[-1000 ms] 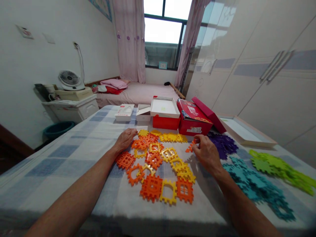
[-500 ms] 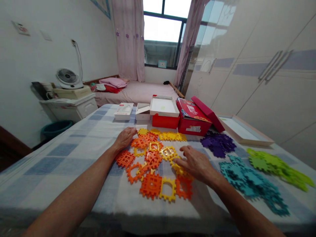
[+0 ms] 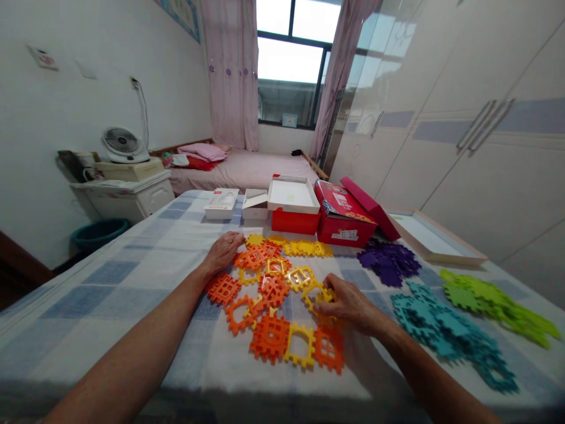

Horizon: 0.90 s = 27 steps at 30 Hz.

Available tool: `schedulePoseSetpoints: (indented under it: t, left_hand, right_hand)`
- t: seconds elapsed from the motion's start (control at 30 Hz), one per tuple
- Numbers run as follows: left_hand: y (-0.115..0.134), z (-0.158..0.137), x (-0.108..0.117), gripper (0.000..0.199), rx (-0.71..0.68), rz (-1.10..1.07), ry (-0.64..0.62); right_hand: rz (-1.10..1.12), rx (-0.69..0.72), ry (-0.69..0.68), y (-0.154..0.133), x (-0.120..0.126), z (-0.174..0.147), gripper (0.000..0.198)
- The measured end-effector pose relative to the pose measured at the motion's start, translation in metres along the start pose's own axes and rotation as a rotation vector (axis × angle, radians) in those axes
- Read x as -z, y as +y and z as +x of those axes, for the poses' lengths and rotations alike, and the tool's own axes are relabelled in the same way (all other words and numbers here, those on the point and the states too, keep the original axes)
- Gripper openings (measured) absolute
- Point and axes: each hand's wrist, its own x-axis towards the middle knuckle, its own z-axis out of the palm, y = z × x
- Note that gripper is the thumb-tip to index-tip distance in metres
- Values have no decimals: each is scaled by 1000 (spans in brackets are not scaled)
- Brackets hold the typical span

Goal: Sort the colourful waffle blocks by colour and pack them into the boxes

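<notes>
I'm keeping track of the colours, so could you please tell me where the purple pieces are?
In the head view, the purple pieces lie piled right of centre, beyond the teal pieces and just left of the shallow open box.

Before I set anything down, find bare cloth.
Free: cloth left of the left arm, and between the orange pieces and its near edge. Crowded: yellow pieces by the right hand; rightward, purple pile, teal pile, green pile.

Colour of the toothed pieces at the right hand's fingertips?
Yellow pieces; best seen in the head view.
</notes>
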Motion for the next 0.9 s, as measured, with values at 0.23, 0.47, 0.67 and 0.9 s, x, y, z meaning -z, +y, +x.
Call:
schedulePoseSetpoints:
  t: [0.23,0.47,0.67,0.9]
  left_hand:
    - [0,0,0,52,-7,12,-12]
    - [-6,3,-3,51,7,-20,4]
    - [-6,3,-2,52,-7,-14,-13]
    - [-5,3,-2,54,-1,-28,-4]
  right_hand:
    - [278,-2,147,14,13,31,31]
    - [134,-13,436,4,27,94,38]
    - [-75,205,180,-6,2,62,41]
    - [-112,121,79,-17,-14,51,41]
